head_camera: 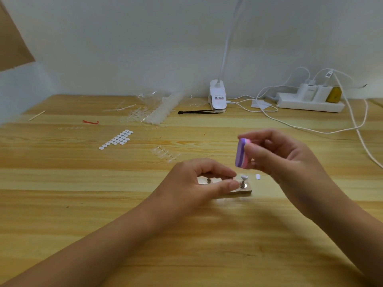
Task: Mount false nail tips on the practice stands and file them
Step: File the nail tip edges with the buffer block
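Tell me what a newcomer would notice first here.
First, the purple-and-pink buffer block pinched in the right hand, raised just right of centre. Below it the left hand grips the practice stand base on the wooden table, one white-tipped stand showing beside its thumb. Farther back, leftward, lies a patch of white oval stickers.

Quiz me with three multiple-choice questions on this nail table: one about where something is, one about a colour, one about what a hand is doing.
1. The clip lamp stands: A at the table's far edge; B at its near edge; C on the floor.
2. The buffer block is: A green; B purple and pink; C black.
3. The left hand: A lies flat; B pinches the stand base; C holds a cable.
Answers: 1 A, it sits where table meets wall; 2 B, stripes show between the right hand's fingers; 3 B, thumb and fingers close on the base.
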Available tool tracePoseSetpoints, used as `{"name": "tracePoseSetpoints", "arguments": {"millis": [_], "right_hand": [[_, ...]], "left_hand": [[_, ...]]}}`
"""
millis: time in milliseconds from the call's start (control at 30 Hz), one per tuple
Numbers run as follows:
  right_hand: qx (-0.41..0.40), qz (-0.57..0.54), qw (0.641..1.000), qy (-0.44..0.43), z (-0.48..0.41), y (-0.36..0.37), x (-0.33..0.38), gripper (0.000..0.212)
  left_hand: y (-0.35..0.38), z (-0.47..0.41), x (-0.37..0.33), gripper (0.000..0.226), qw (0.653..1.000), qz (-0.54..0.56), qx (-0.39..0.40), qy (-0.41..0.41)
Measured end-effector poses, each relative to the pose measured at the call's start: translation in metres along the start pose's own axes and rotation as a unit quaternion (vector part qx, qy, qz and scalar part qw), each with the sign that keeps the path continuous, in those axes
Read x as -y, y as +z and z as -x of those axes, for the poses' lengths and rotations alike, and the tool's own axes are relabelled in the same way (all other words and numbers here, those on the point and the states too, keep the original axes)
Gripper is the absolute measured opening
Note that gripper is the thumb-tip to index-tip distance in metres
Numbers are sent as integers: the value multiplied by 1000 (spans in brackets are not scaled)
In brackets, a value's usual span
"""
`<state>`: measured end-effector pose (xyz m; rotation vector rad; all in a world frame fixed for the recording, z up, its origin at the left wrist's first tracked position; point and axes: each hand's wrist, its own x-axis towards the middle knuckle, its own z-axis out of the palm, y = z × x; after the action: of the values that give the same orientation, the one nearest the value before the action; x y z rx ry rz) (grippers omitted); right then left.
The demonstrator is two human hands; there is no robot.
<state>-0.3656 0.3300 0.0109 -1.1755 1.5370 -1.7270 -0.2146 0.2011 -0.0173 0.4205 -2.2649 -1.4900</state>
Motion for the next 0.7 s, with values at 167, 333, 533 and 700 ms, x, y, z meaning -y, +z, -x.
{"name": "tracePoseSetpoints", "arguments": {"millis": [167, 333, 533, 700], "right_hand": [[91, 44, 995, 22, 3, -9, 3, 16], [52, 11, 999, -2, 4, 6, 0, 24], [54, 22, 998, 8, 3, -6, 2, 18], [33, 20, 999, -5, 4, 5, -3, 26]], "left_hand": [[-7, -3, -1, 29, 998, 20, -53, 17], [-9, -3, 0, 29, 998, 0, -44, 38], [-9, -4, -1, 23, 998, 22, -44, 34], [-10, -3, -1, 27, 998, 33, -39, 31]]}}
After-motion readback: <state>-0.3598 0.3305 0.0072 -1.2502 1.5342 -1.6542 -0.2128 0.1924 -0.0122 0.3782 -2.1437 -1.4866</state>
